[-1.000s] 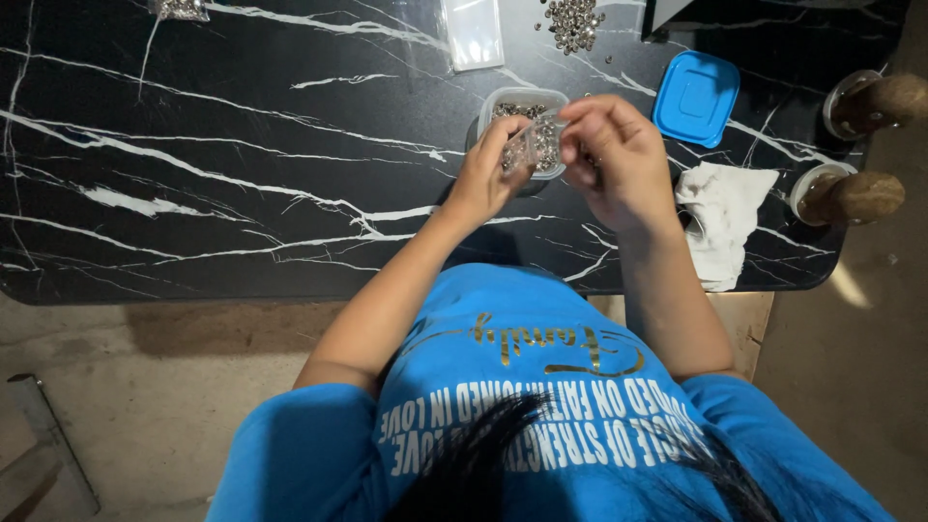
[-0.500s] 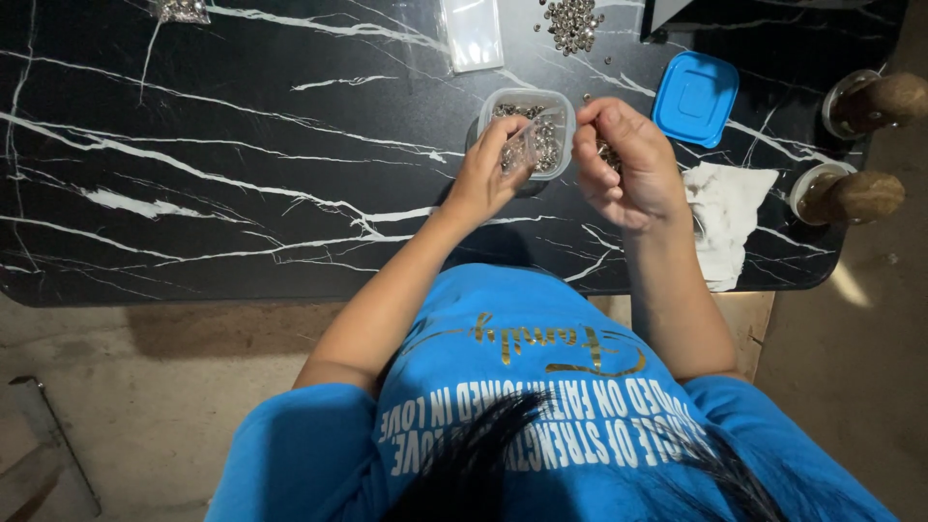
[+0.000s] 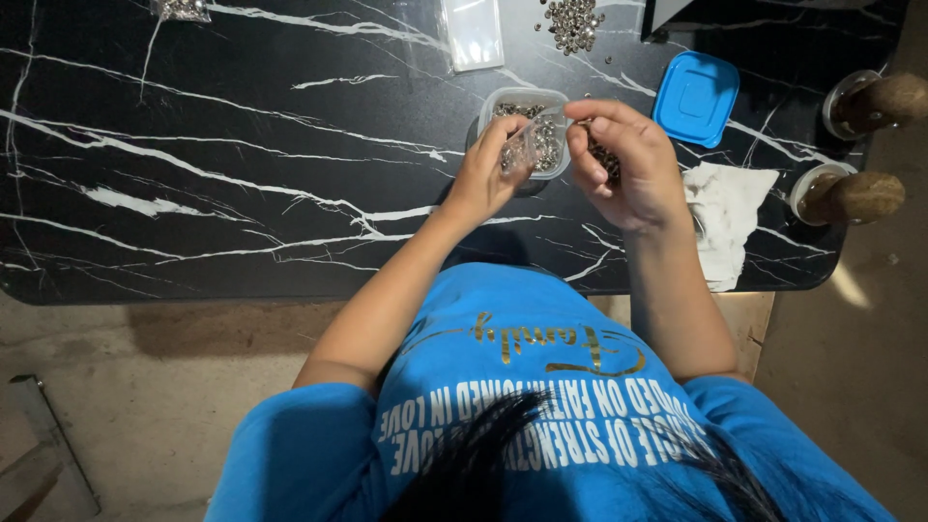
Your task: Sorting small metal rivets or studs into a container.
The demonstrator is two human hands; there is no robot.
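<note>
A small clear plastic tub (image 3: 499,100) full of small silver metal pieces stands on the black marble-patterned table (image 3: 242,193). My left hand (image 3: 483,174) holds a small clear plastic bag (image 3: 522,150) with metal pieces in it, right in front of the tub. My right hand (image 3: 628,164) is cupped beside the tub with its fingers curled around a handful of the small metal pieces (image 3: 604,159). The two hands are close together, a few centimetres apart.
A blue lid (image 3: 694,97) lies right of the tub. A loose heap of metal pieces (image 3: 572,21) and a clear flat bag (image 3: 472,34) lie at the far edge. A white cloth (image 3: 725,217) and two brown-topped jars (image 3: 851,196) sit at the right.
My right hand has drawn back from the bag, moved slightly right and curled over the metal pieces. My left hand keeps the bag near the tub.
</note>
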